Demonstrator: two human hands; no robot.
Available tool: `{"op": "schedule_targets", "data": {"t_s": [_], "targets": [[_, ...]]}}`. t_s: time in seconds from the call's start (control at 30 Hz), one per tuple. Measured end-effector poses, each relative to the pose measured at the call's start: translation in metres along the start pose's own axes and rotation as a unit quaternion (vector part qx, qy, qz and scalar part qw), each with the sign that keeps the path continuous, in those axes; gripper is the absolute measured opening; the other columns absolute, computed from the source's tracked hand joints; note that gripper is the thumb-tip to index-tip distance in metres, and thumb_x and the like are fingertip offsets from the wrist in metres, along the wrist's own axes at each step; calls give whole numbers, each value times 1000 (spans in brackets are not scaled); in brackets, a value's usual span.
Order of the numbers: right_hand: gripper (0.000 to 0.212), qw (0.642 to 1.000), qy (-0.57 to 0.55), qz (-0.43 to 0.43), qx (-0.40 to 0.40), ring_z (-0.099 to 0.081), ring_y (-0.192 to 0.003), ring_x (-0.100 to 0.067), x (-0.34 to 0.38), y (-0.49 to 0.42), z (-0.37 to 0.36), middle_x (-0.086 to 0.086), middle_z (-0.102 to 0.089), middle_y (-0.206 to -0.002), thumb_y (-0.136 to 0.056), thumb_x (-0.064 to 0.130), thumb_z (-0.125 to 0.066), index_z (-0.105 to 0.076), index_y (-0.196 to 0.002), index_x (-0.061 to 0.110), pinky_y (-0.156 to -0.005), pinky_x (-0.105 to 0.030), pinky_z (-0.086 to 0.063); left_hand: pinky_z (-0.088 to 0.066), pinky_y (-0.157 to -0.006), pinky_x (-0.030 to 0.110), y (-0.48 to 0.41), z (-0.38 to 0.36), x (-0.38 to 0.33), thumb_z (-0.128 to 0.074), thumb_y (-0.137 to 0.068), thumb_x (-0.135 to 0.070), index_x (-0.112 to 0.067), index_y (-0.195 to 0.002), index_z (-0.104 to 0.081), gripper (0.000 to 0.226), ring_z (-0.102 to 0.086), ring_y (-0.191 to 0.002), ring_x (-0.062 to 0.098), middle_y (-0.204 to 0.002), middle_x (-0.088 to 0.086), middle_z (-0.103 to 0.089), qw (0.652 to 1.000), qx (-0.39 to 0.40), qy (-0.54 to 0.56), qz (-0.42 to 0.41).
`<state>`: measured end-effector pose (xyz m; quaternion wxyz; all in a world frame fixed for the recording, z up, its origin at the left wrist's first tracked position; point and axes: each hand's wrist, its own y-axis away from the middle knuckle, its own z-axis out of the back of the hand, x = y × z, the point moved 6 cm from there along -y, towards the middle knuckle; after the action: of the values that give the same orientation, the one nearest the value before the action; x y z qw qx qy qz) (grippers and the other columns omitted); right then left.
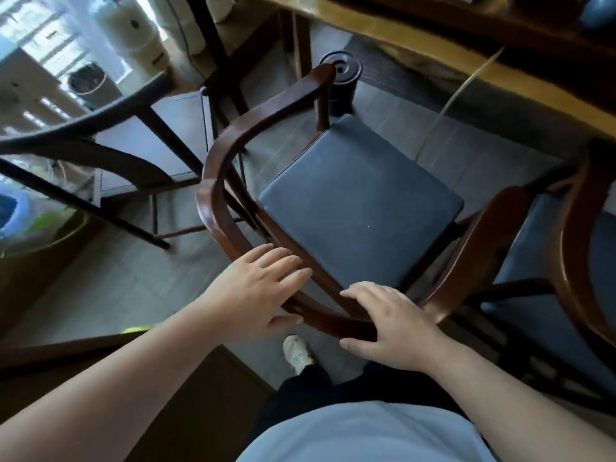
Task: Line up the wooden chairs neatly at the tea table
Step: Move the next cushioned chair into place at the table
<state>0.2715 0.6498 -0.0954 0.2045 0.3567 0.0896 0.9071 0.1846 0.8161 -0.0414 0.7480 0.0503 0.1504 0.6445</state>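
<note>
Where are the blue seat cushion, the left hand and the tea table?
blue seat cushion (360, 208), head view, middle of cushion.
left hand (256, 288), head view, back of hand.
tea table (433, 41), head view, front edge.

The second dark wooden chair with a blue cushion (546, 261) was cut off by the right edge. The yellowish wooden tea table (433, 45) ran out past the top edge. Both hands' palms hid parts of the rail of the dark brown round-backed wooden chair (213, 181).
</note>
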Motion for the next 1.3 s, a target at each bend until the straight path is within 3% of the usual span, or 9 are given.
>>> {"op": "schedule_targets", "data": {"t_s": [0.27, 0.53, 0.67, 0.8, 1.03, 1.1, 1.23, 1.3], "targets": [[69, 995, -41, -17, -93, -46, -121, -14, 31, -23, 5, 5, -52, -130, -77, 65, -56, -47, -131, 25, -105, -38, -37, -36, -104, 45, -2, 38, 61, -55, -81, -62, -16, -132, -48, 69, -48, -124, 29, -130, 9, -58, 999, -16, -45, 10], [80, 992, -14, -26, -124, -42, -128, -16, 39, -55, 37, 0, -48, -139, -76, 70, -53, -43, -139, 23, -109, -40, -32, -34, -105, 43, -23, 55, 78, -55, -80, -61, -17, -136, -46, 71, -46, -126, 29, -134, 9, -56, 995, -3, -62, -80], [82, 991, -20, -78, -103, -30, -137, -13, 40, -65, 29, 2, -34, -152, -78, 71, -54, -32, -146, 30, -110, -30, -23, -28, -108, 40, -33, 52, 104, -53, -82, -61, -18, -139, -44, 72, -46, -128, 27, -138, 7, -53, 987, -3, -63, -147], [69, 969, -141, -173, -106, -33, -129, 1, 54, -76, 13, 16, -33, -145, -87, 59, -59, -32, -145, 33, -101, -15, -28, -44, -100, 42, -42, 41, 139, -50, -86, -56, -14, -135, -48, 65, -56, -116, 27, -130, 8, -59, 979, 3, -19, -202], [66, 922, -193, -287, -173, -49, -112, 8, 88, -94, -16, 26, -46, -126, -80, 74, -43, -43, -134, 37, -92, -29, -46, -55, -79, 37, -51, 41, 181, -55, -83, -55, -11, -127, -54, 62, -64, -100, 27, -118, 8, -65, 961, -16, 37, -273], [71, 915, -188, -315, -171, -48, -115, 6, 101, -97, -24, 26, -48, -126, -79, 77, -41, -34, -138, 40, -93, -27, -45, -56, -77, 39, -44, 34, 186, -55, -82, -58, -11, -129, -51, 67, -64, -100, 29, -118, 10, -65, 950, 8, 49, -307], [101, 909, -129, -356, -177, -53, -116, -7, 117, -90, -33, 18, -55, -129, -68, 85, -42, 6, -146, 42, -91, -25, -41, -56, -71, 40, -28, 11, 197, -54, -78, -69, -12, -135, -44, 82, -64, -97, 29, -113, 7, -67, 939, 45, 31, -339], [112, 906, -97, -365, -190, -55, -112, -10, 119, -84, -36, 16, -59, -125, -64, 87, -48, 4, -149, 36, -91, -26, -40, -55, -69, 38, -22, -2, 201, -55, -75, -72, -12, -137, -41, 87, -63, -89, 27, -104, 3, -68, 936, 49, 11, -348]]}}
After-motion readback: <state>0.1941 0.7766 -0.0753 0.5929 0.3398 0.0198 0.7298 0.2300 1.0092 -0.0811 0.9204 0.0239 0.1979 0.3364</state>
